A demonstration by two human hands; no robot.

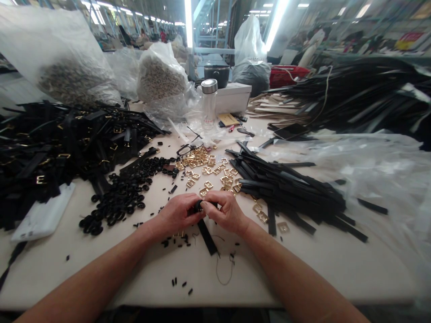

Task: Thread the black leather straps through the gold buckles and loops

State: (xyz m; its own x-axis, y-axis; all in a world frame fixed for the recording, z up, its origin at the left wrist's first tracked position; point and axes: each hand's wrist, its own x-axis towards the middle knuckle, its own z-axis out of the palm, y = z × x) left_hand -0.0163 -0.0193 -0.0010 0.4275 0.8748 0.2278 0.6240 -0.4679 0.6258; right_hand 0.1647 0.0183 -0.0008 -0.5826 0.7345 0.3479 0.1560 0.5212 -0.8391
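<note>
A black strap is held over the near middle of the tabletop, its free end slanting down toward the near edge and a little to the right; whether that end touches the surface cannot be told. Its upper part disappears among the fingers, where both hands meet: the left hand pinches it from one side and the right hand from the other, thumbs close together, so what exactly lies between the fingertips is mostly hidden. Just below the hands, small black pieces are scattered, and a thin dark thread curls near the strap's end. Just beyond the hands spreads a loose pile of gold-coloured buckles. To the left of these lies a heap of black rings, and to the right a stack of black strips, some fanned out toward the near edge. Farther left, a large mound of black straps with gold buckles borders a white packet. Clear plastic sheeting covers much of the right side. Toward the back stand a clear bottle with a silver lid, a white box and bulky plastic bags.
</note>
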